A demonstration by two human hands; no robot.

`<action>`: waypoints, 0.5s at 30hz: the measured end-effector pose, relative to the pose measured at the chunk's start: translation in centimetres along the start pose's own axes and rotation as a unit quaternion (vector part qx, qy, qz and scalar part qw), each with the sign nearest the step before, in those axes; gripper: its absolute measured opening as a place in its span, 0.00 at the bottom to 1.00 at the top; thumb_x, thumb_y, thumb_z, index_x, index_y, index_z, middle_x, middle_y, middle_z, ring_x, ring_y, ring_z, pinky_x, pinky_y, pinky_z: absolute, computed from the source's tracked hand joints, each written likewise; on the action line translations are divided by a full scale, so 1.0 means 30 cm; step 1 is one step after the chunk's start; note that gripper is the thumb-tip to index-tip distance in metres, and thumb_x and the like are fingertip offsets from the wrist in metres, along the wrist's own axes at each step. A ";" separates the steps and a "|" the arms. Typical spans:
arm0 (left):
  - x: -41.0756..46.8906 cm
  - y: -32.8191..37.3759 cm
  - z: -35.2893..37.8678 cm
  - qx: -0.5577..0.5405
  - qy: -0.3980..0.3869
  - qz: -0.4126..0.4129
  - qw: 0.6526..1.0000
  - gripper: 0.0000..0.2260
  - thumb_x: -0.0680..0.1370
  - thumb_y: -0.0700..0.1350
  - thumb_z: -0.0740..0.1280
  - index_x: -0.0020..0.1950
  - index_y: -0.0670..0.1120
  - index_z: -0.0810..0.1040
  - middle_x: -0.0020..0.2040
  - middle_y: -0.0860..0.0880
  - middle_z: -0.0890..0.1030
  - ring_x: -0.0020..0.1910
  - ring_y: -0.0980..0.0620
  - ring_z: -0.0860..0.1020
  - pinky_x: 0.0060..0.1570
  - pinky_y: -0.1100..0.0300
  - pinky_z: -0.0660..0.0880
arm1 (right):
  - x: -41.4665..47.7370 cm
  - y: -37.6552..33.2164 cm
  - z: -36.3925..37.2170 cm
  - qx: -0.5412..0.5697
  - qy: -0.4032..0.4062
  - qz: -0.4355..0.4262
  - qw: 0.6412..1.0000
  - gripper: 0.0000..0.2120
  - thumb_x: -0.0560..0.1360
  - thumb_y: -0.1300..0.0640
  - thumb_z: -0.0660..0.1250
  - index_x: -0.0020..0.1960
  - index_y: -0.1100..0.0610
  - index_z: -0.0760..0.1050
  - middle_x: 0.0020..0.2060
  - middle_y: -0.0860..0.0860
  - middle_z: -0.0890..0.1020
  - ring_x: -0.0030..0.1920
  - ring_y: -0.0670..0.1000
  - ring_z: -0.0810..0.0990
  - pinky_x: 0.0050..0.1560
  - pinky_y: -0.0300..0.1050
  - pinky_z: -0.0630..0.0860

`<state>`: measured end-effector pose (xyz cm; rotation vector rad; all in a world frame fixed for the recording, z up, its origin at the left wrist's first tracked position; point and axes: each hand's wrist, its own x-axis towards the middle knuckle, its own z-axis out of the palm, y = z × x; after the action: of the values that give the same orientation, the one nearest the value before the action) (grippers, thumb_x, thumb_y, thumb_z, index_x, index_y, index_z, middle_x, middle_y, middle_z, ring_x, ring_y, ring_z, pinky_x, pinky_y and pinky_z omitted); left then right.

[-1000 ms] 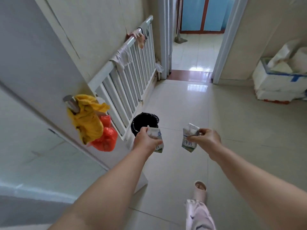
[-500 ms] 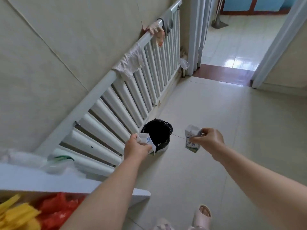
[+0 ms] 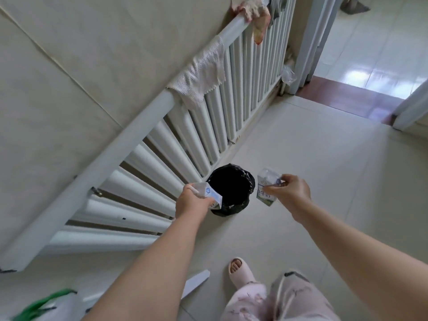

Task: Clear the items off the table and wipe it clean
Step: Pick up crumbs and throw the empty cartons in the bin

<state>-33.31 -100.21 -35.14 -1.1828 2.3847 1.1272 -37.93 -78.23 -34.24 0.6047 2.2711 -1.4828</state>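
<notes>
A small bin lined with a black bag (image 3: 229,188) stands on the tiled floor beside a white radiator. My left hand (image 3: 192,201) grips a white milk carton (image 3: 209,194) at the bin's left rim. My right hand (image 3: 290,192) pinches a second white and green milk carton (image 3: 265,187) just right of the bin, a little above the floor. Both cartons look squashed. The table is out of view.
A long white radiator (image 3: 185,144) runs along the left wall with cloths (image 3: 201,79) draped over its top rail. A doorway with a brown threshold (image 3: 347,98) opens at the upper right. My slippered foot (image 3: 239,271) stands below the bin. A green-handled bag (image 3: 41,306) sits bottom left.
I have walked closer to the bin and the view tilted down. Both hands with their cartons now sit right at the bin's sides. The yellow and red bags left the view.
</notes>
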 end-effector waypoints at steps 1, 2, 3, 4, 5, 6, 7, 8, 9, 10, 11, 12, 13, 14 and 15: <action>0.024 0.009 0.005 -0.001 -0.001 -0.005 1.000 0.21 0.66 0.46 0.76 0.53 0.50 0.69 0.52 0.50 0.76 0.50 0.46 0.77 0.48 0.55 0.75 | 0.023 -0.009 0.015 -0.005 -0.004 0.003 1.000 0.09 0.64 0.61 0.75 0.38 0.52 0.76 0.32 0.49 0.79 0.33 0.49 0.75 0.31 0.40 0.68; 0.046 0.017 0.013 -0.001 -0.002 -0.008 1.000 0.21 0.65 0.46 0.76 0.53 0.50 0.70 0.52 0.50 0.77 0.50 0.46 0.77 0.49 0.53 0.76 | 0.048 -0.016 0.030 -0.008 -0.009 0.003 1.000 0.09 0.64 0.61 0.75 0.40 0.52 0.78 0.32 0.48 0.79 0.32 0.48 0.74 0.30 0.40 0.68; 0.069 0.026 0.022 -0.001 -0.003 -0.010 1.000 0.21 0.65 0.46 0.76 0.53 0.49 0.70 0.52 0.50 0.77 0.50 0.46 0.78 0.49 0.53 0.77 | 0.075 -0.024 0.044 -0.014 -0.013 0.000 1.000 0.09 0.64 0.61 0.75 0.42 0.52 0.79 0.32 0.48 0.79 0.32 0.47 0.74 0.30 0.40 0.68; 0.088 0.036 0.029 -0.001 -0.005 -0.009 1.000 0.22 0.66 0.46 0.76 0.54 0.50 0.70 0.52 0.50 0.77 0.50 0.46 0.78 0.50 0.53 0.77 | 0.100 -0.033 0.056 -0.021 -0.017 -0.005 1.000 0.10 0.64 0.61 0.75 0.43 0.52 0.79 0.31 0.47 0.79 0.31 0.46 0.74 0.29 0.39 0.67; 0.124 0.046 0.043 -0.003 -0.007 -0.010 1.000 0.23 0.66 0.46 0.76 0.57 0.50 0.70 0.52 0.51 0.77 0.51 0.46 0.78 0.50 0.53 0.77 | 0.143 -0.045 0.075 -0.029 -0.024 -0.007 0.999 0.11 0.64 0.61 0.75 0.44 0.52 0.79 0.31 0.46 0.78 0.31 0.45 0.74 0.28 0.38 0.67; 0.134 0.057 0.049 -0.004 -0.009 -0.009 1.000 0.25 0.67 0.45 0.76 0.59 0.50 0.70 0.52 0.51 0.76 0.51 0.46 0.77 0.51 0.54 0.77 | 0.163 -0.052 0.082 -0.033 -0.025 -0.009 0.999 0.11 0.64 0.60 0.75 0.45 0.51 0.79 0.30 0.45 0.78 0.30 0.44 0.73 0.28 0.38 0.66; 0.166 0.070 0.061 -0.011 -0.008 -0.014 1.000 0.26 0.67 0.45 0.76 0.62 0.50 0.70 0.52 0.51 0.76 0.52 0.47 0.77 0.52 0.55 0.76 | 0.206 -0.062 0.101 -0.039 -0.027 -0.009 0.999 0.12 0.64 0.60 0.74 0.46 0.51 0.80 0.29 0.45 0.77 0.30 0.43 0.72 0.28 0.37 0.66; 0.186 0.081 0.072 -0.019 -0.008 -0.019 1.000 0.28 0.67 0.44 0.76 0.64 0.50 0.70 0.52 0.51 0.76 0.52 0.47 0.77 0.53 0.56 0.76 | 0.238 -0.068 0.113 -0.047 -0.028 -0.012 0.998 0.12 0.64 0.60 0.74 0.46 0.51 0.80 0.28 0.44 0.76 0.29 0.42 0.71 0.27 0.36 0.65; 0.194 0.086 0.080 -0.026 -0.008 -0.021 0.999 0.29 0.67 0.43 0.76 0.65 0.50 0.70 0.52 0.51 0.76 0.52 0.47 0.77 0.53 0.56 0.76 | 0.253 -0.073 0.119 -0.053 -0.026 -0.017 0.998 0.12 0.64 0.59 0.74 0.47 0.51 0.80 0.27 0.44 0.75 0.28 0.42 0.70 0.26 0.34 0.63; 0.229 0.097 0.103 -0.031 -0.007 -0.030 0.999 0.29 0.67 0.43 0.76 0.65 0.50 0.70 0.54 0.50 0.78 0.53 0.47 0.77 0.54 0.56 0.76 | 0.301 -0.082 0.132 -0.061 -0.033 -0.022 0.997 0.12 0.65 0.59 0.74 0.47 0.51 0.80 0.26 0.44 0.74 0.27 0.42 0.69 0.24 0.32 0.62; 0.247 0.103 0.117 -0.033 -0.008 -0.038 0.999 0.29 0.67 0.43 0.77 0.65 0.50 0.71 0.55 0.50 0.78 0.52 0.47 0.77 0.54 0.56 0.75 | 0.325 -0.087 0.138 -0.067 -0.036 -0.028 0.997 0.12 0.65 0.59 0.74 0.48 0.51 0.81 0.26 0.45 0.73 0.27 0.42 0.69 0.22 0.30 0.62; 0.276 0.112 0.134 -0.036 -0.011 -0.048 0.998 0.28 0.66 0.43 0.77 0.64 0.49 0.71 0.56 0.50 0.78 0.51 0.48 0.77 0.53 0.58 0.75 | 0.361 -0.094 0.149 -0.071 -0.040 -0.028 0.996 0.13 0.65 0.59 0.74 0.48 0.52 0.81 0.26 0.45 0.72 0.27 0.42 0.68 0.22 0.30 0.63; 0.314 0.125 0.158 -0.041 -0.013 -0.059 0.997 0.28 0.67 0.42 0.77 0.64 0.49 0.71 0.57 0.50 0.78 0.50 0.48 0.76 0.51 0.60 0.74 | 0.410 -0.099 0.160 -0.078 -0.047 -0.030 0.995 0.13 0.65 0.59 0.74 0.49 0.52 0.81 0.26 0.45 0.72 0.27 0.43 0.68 0.22 0.29 0.63; 0.337 0.134 0.174 -0.044 -0.016 -0.068 0.997 0.28 0.67 0.42 0.76 0.64 0.49 0.71 0.57 0.50 0.77 0.50 0.49 0.75 0.51 0.61 0.72 | 0.441 -0.102 0.167 -0.084 -0.051 -0.031 0.995 0.13 0.65 0.59 0.74 0.49 0.52 0.81 0.26 0.45 0.71 0.27 0.43 0.67 0.23 0.29 0.63; 0.366 0.142 0.195 -0.049 -0.017 -0.075 0.996 0.28 0.68 0.41 0.76 0.65 0.49 0.70 0.58 0.50 0.77 0.50 0.50 0.74 0.51 0.61 0.71 | 0.479 -0.102 0.175 -0.091 -0.056 -0.029 0.994 0.14 0.65 0.59 0.74 0.50 0.51 0.81 0.26 0.45 0.71 0.27 0.43 0.67 0.22 0.29 0.62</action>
<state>-44.20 -100.56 -42.49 -1.3371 2.1974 1.2160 -51.32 -81.92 -41.30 0.3951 2.3205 -1.2837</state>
